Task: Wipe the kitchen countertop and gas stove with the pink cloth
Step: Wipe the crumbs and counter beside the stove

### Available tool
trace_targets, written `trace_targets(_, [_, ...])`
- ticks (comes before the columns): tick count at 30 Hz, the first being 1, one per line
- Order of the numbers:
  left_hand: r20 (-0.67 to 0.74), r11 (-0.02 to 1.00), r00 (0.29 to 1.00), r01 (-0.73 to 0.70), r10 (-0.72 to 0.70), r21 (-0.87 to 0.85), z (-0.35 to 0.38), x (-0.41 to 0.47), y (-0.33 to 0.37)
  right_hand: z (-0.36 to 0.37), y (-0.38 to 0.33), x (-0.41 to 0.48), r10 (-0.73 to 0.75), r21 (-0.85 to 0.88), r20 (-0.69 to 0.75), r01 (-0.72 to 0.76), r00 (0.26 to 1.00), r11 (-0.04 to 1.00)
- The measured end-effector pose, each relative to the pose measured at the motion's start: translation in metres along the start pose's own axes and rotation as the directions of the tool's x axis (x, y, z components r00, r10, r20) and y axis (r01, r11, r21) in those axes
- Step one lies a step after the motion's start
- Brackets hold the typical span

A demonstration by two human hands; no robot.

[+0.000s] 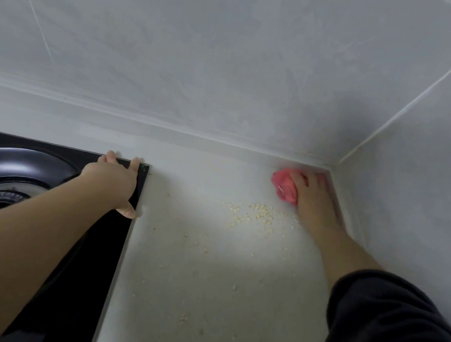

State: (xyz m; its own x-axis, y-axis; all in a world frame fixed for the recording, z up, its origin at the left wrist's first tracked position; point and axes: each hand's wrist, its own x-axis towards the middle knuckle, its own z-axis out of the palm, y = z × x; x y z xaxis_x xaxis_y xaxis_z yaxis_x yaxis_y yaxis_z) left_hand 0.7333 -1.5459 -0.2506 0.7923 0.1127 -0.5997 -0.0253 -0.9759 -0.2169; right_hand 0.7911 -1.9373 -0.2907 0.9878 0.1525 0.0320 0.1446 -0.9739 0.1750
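**A:** Where is the bunched pink cloth [283, 186]?

**B:** Right of centre, in the far corner of the pale speckled countertop [203, 296], where the grey tiled walls [232, 58] meet. The right hand [308, 193] lies over it and grips it. The cloth bulges out to the left of the fingers.

**A:** And the left hand [112, 179]?

**B:** Left of centre, spread flat on the far right corner of the black glass gas stove [102, 241]. Its fingers are straight, its thumb is at the stove's right edge, and it holds nothing.

**A:** Between them?

**B:** Pale flakes [258, 214] scattered on the countertop, thickest just below the cloth.
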Motion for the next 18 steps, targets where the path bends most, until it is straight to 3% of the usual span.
trace_targets(2, [0.000,1.000,1.000,-0.001,0.001,0.012,-0.001,0.003,-0.004,0.003,-0.003,0.009,0.080,0.126,-0.030,-0.076,0.996,0.989])
trace_targets(6, [0.006,1.000,1.000,0.008,-0.008,0.013,0.003,0.007,-0.009,-0.005,-0.012,0.029,0.086,0.205,0.002,-0.084,0.996,0.975])
trace_targets(9, [0.018,1.000,1.000,0.024,-0.024,0.011,0.006,0.009,-0.008,-0.021,-0.012,0.031,0.029,0.265,0.200,-0.083,0.979,0.961])
trace_targets(13, [-0.004,1.000,1.000,0.022,-0.022,0.002,0.005,0.006,-0.008,-0.058,-0.015,0.019,-0.027,0.246,0.557,-0.135,0.830,0.960])
trace_targets(16, [-0.008,1.000,1.000,0.002,-0.002,-0.016,0.005,0.002,-0.008,-0.076,-0.010,0.008,0.065,0.220,0.669,-0.280,0.740,0.934])
trace_targets(18, [-0.018,1.000,1.000,0.000,0.000,-0.018,0.002,0.002,-0.007,-0.087,-0.004,0.013,0.067,0.326,0.633,-0.344,0.771,0.881])
